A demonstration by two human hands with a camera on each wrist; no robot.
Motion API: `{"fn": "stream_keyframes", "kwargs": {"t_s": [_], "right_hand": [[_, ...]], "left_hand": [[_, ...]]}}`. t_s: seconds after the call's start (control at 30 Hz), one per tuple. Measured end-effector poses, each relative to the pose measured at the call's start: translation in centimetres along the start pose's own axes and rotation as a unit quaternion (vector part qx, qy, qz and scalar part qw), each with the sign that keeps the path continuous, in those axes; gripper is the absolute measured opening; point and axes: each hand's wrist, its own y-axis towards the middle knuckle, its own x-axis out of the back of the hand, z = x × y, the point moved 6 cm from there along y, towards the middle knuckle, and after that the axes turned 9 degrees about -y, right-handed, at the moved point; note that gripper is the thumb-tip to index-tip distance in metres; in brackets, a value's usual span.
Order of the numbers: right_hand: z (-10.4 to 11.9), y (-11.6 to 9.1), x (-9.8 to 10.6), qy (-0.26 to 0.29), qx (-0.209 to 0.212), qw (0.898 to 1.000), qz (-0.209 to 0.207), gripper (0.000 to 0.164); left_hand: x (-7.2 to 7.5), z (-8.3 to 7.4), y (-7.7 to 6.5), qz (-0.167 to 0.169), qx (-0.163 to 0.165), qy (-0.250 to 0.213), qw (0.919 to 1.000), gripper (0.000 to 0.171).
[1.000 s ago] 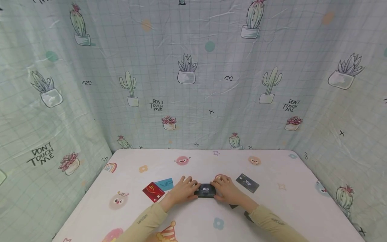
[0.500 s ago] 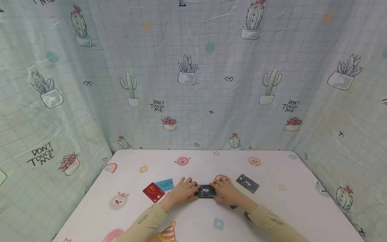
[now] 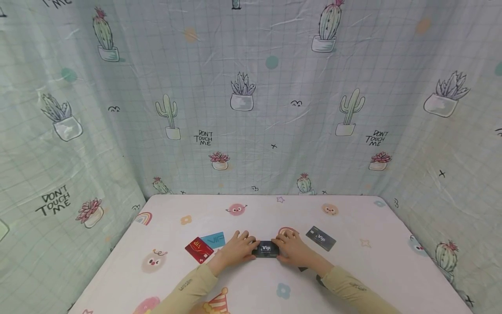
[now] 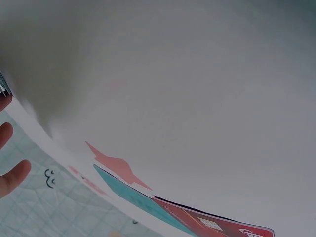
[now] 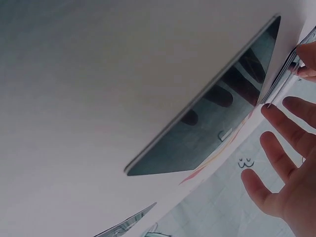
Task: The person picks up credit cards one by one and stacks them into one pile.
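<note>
At the table's middle, a stack of black Vip cards [image 3: 266, 249] lies between my two hands in the head view. My left hand [image 3: 238, 247] pinches its left end with thumb and fingertips. The right end is pinched by my right hand [image 3: 292, 248]; the right wrist view shows the layered edges of the stack [image 5: 282, 78] at thumb and finger, with the other fingers spread apart. In that view a shiny dark card [image 5: 217, 108] lies close by, reflecting fingers. Only a sliver of the stack [image 4: 4, 85] shows in the left wrist view.
A red card [image 3: 199, 250] overlaps a blue card [image 3: 213, 240] left of my left hand. Beyond my right hand lies a dark grey Vip card [image 3: 320, 238]. Under my right forearm peek corners of a dark card [image 3: 303, 269] and another dark item [image 3: 320, 281].
Both hands keep their hold on the card stack, nearly still. The stack's front edge looks slightly thinner and flatter than before; the other cards stay put.
</note>
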Motion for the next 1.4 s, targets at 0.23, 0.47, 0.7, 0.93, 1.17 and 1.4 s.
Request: {"fn": "stream_keyframes", "kwargs": {"t_s": [0.23, 0.47, 0.7, 0.93, 1.17, 1.4], "right_hand": [[-0.01, 0.06, -0.24, -0.008, 0.006, 1.0, 0.001, 0.049], [0.02, 0.15, -0.29, -0.009, 0.011, 1.0, -0.002, 0.049], [-0.05, 0.15, -0.4, 0.001, 0.009, 1.0, 0.005, 0.049], [-0.08, 0.04, -0.4, 0.013, 0.006, 1.0, 0.008, 0.049], [-0.16, -0.02, -0.57, 0.01, 0.001, 1.0, 0.019, 0.049], [-0.22, -0.05, -0.65, 0.002, -0.002, 1.0, 0.016, 0.049]], "left_hand": [[0.0, 0.04, -0.01, 0.0, 0.001, -0.007, 1.0, 0.049], [0.24, 0.15, -0.2, -0.004, 0.001, -0.014, 0.9999, 0.049], [0.26, 0.2, -0.3, -0.013, -0.006, -0.015, 0.9998, 0.049], [0.02, 0.26, -0.26, -0.013, -0.004, -0.015, 0.9998, 0.051], [0.17, 0.17, -0.21, -0.018, -0.005, -0.011, 0.9998, 0.051], [0.26, 0.25, -0.05, -0.01, 0.005, -0.021, 0.9997, 0.053]]}}
